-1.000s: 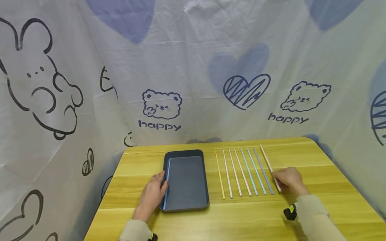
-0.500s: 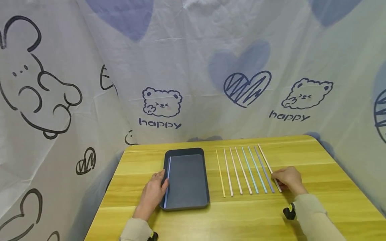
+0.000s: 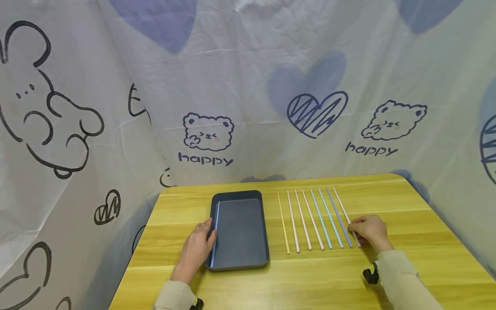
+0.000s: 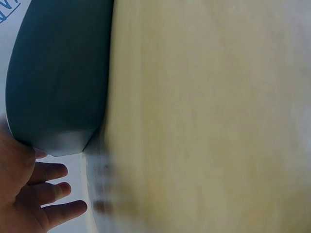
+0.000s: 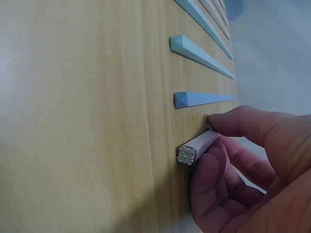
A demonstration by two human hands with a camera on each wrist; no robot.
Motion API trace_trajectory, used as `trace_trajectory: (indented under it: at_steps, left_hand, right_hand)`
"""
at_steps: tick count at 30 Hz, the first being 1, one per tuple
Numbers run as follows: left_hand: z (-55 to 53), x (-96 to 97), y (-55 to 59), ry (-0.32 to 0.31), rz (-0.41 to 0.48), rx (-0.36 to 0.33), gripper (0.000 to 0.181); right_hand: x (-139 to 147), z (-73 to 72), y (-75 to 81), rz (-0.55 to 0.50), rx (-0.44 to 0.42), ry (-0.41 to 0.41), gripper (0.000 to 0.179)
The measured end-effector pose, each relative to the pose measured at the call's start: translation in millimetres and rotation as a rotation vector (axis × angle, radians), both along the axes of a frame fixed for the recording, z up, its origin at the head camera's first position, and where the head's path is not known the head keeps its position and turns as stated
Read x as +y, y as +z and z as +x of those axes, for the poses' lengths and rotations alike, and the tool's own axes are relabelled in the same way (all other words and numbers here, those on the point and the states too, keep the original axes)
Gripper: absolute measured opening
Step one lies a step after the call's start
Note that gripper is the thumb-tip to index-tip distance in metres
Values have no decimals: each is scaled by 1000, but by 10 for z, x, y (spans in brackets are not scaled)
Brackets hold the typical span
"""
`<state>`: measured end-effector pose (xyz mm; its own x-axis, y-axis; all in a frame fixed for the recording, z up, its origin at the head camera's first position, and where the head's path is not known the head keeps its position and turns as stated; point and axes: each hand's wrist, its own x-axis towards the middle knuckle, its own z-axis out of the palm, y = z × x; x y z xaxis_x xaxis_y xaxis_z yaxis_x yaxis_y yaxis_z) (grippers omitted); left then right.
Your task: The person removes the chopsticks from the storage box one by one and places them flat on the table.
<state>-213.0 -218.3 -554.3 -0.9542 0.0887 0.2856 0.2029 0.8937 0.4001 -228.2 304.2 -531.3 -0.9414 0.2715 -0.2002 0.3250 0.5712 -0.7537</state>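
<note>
My right hand [image 3: 370, 230] pinches a pale pink chopstick [image 5: 199, 143] near its thick end, at the right of a row of chopsticks. In the right wrist view its faceted end glints close over the table. Beside it lies a periwinkle-blue chopstick [image 3: 339, 218], then two light blue ones [image 3: 330, 217], several pale pink ones [image 3: 303, 219] and a yellow one [image 3: 283, 224]. My left hand [image 3: 195, 249] holds the left rim of a dark grey tray [image 3: 242, 269], thumb inside and fingers outside the wall. A single blue chopstick [image 3: 215, 232] lies along the tray's left side.
The yellow wood-grain table [image 3: 310, 280] has rounded back corners. A white curtain [image 3: 255, 137] with printed bears and hearts hangs behind it and along the left side. A black cable [image 3: 138, 237] shows at the table's left edge.
Over the last second the pink chopstick's far end swung slightly left, then back a little right, in my right hand. My left hand and the tray stay put; the head view shifted slightly.
</note>
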Motion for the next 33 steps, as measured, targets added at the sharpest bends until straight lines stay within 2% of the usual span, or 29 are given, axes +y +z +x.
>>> trace_trajectory:
  at_steps: [6, 10, 12, 14, 18, 21, 24, 27, 33]
  left_hand:
    - [3, 6, -4, -5, 3, 22, 50]
    - [6, 7, -2, -8, 9, 26, 50]
    - [7, 7, 2, -9, 12, 26, 50]
    - [6, 6, 0, -10, 11, 30, 50]
    - [5, 9, -3, -9, 11, 24, 50]
    - [9, 11, 6, -7, 15, 13, 50]
    - [13, 14, 16, -7, 19, 2, 50]
    - [11, 14, 21, -9, 19, 5, 50]
    - [5, 4, 6, -10, 7, 21, 50]
  right_hand:
    - [5, 1, -3, -19, 4, -2, 31]
    - [-37, -15, 37, 7, 23, 23, 38]
    - [-97, -37, 71, -12, 30, 36, 41]
    - [-189, -74, 121, -111, 23, 50, 46]
    - [-403, -139, 235, -457, -28, 72, 58]
    - [-561, -167, 300, -629, -60, 127, 63]
    - [-699, -197, 333, -733, -87, 171, 65]
    - [-837, -234, 352, -790, -114, 180, 64]
    - [-1145, -286, 358, -810, -134, 212, 56]
